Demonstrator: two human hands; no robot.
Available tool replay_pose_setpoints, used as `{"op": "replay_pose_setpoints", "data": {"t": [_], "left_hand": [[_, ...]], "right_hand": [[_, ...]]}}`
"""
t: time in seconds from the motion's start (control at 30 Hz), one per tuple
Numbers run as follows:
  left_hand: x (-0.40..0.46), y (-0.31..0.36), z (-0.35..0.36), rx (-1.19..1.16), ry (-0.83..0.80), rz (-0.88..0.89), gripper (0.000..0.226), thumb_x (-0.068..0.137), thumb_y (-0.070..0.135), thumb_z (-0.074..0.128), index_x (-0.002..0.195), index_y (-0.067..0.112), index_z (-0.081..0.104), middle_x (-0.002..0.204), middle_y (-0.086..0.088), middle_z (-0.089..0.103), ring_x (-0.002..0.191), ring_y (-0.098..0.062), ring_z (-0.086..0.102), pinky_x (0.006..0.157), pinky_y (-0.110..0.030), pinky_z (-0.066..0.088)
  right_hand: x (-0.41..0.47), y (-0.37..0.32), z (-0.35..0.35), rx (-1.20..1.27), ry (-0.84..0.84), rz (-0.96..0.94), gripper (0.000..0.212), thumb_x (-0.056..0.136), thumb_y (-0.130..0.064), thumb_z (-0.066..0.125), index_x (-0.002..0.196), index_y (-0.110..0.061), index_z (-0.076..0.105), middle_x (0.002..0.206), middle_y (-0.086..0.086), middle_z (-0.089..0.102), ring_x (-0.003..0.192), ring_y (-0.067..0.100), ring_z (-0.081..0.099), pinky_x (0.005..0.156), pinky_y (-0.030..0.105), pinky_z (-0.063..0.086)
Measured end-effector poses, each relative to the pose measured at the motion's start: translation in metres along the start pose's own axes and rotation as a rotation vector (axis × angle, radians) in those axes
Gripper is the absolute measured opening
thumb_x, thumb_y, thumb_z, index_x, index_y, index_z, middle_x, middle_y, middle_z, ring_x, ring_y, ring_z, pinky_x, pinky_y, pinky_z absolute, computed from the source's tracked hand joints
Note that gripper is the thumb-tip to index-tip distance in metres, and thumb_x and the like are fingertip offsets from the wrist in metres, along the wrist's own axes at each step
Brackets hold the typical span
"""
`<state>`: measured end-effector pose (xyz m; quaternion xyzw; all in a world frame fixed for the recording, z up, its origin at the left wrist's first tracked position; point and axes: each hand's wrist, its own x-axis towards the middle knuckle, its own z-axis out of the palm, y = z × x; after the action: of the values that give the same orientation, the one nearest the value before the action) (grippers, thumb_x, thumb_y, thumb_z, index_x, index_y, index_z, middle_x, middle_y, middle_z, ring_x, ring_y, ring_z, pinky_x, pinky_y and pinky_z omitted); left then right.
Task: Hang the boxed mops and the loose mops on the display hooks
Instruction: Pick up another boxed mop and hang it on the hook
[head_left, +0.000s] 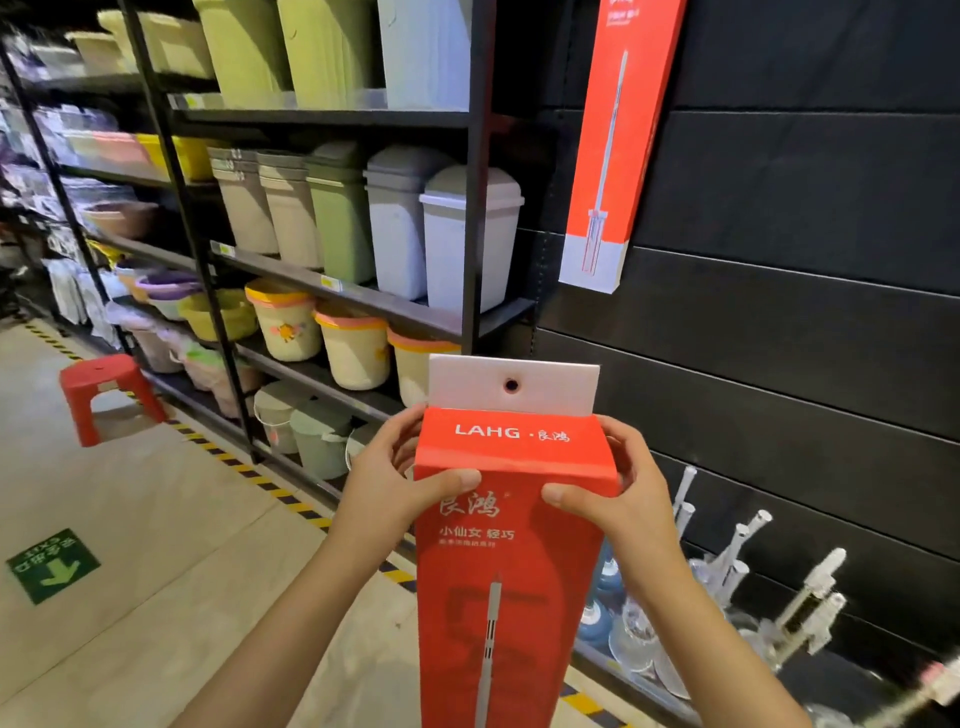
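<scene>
Left: black metal shelving (332, 291) stocked with plastic bins and buckets, red plastic stool (106, 392) on the floor, not part of the job.

Centre: left hand (392, 480) and right hand (621, 499) hold a tall red cardboard mop box (511, 561) upright, low in front of the black slatted display wall (779, 322). Each grip is pinching a top corner of the box, thumb on the front face, fingers curled behind. White hang tab (511, 384) with its punched hole points up, free of any hook (can't make out a hook anywhere in view).

Right: one matching red boxed mop (610, 156) already up on the wall, hanging slightly tilted. Loose white-handled mops (737, 561) lean at the wall's base, not hung.

Status: early by my read. One box up, one in hand, loose mops all left.
</scene>
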<state>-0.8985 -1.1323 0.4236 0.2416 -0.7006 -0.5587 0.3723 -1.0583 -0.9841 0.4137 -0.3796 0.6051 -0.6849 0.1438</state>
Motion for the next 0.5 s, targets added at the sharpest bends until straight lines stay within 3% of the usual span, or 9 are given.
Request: {"op": "replay_pose_setpoints", "data": {"t": [0.1,0.2,0.3,0.5], "left_hand": [[0.056,-0.015,-0.001,-0.044,-0.026,0.007,0.095,0.041,0.049,0.082,0.128,0.031,0.048,0.120,0.012,0.062,0.110,-0.007,0.062,0.092,-0.032,0.053],[0.114,-0.029,-0.003,-0.077,-0.085,0.032,0.077,0.048,0.037,0.093,0.114,0.036,0.052,0.116,0.010,0.064,0.108,-0.010,0.064,0.089,-0.029,0.055],[0.174,-0.040,-0.005,-0.112,-0.170,0.051,0.072,0.053,0.031,0.091,0.114,0.035,0.053,0.114,0.011,0.065,0.105,-0.008,0.065,0.086,-0.027,0.055],[0.269,-0.048,0.006,-0.166,-0.366,0.084,0.081,0.047,0.049,0.079,0.121,0.042,0.048,0.120,0.014,0.062,0.106,-0.001,0.064,0.082,-0.018,0.055]], "right_hand": [[0.046,0.015,0.012,0.014,0.047,-0.003,0.077,0.039,-0.038,0.087,0.110,-0.038,0.057,0.106,-0.021,0.068,0.095,0.001,0.067,0.069,0.014,0.054],[0.090,0.026,0.027,0.007,0.122,-0.008,0.078,0.037,-0.036,0.086,0.109,-0.035,0.058,0.104,-0.015,0.070,0.093,0.002,0.068,0.069,0.013,0.053],[0.131,0.035,0.037,-0.001,0.197,-0.008,0.079,0.036,-0.036,0.087,0.111,-0.033,0.059,0.108,-0.009,0.070,0.094,0.005,0.068,0.069,0.015,0.054],[0.196,0.044,0.044,-0.009,0.337,-0.015,0.084,0.038,-0.033,0.088,0.116,-0.030,0.058,0.109,-0.012,0.070,0.097,0.007,0.068,0.069,0.018,0.055]]}}
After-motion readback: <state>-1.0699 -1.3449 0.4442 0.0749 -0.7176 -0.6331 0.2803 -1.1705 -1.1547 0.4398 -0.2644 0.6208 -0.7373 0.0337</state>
